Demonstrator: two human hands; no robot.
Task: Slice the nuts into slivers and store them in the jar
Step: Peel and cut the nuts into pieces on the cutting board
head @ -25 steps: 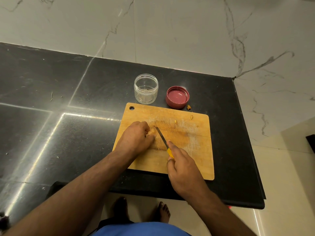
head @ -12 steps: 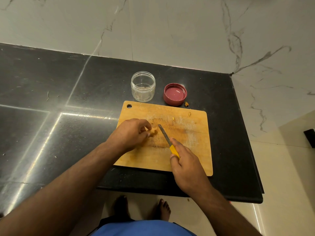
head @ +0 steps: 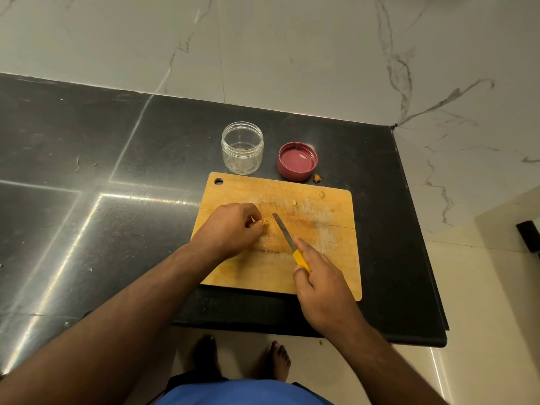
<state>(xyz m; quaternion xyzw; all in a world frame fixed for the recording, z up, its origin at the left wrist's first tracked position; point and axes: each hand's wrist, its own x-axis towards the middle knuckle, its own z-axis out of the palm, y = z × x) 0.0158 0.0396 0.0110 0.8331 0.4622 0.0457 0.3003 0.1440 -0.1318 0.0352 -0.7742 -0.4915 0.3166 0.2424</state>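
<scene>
A wooden cutting board (head: 327,258) lies on the black counter. My left hand (head: 230,229) pinches a small nut (head: 265,221) near the board's middle. My right hand (head: 318,285) grips a knife by its yellow handle (head: 300,258); the blade (head: 283,230) points up-left and lies just right of the nut. A few nut bits (head: 295,203) lie on the board's far part, another (head: 321,195) near its far right corner. Behind the board stands a clear jar (head: 242,147), open, almost bare inside. Its red lid (head: 297,161) lies upturned to the right.
One nut piece (head: 317,178) lies on the black counter (head: 117,171) beside the lid. The counter's right edge and front edge run close to the board. A marble wall (head: 292,54) rises behind. My bare feet show on the tiled floor below.
My left hand has shifted slightly left with the nut, opening a small gap to the blade. The knife has drawn back a little toward me. The camera has tilted slightly.
</scene>
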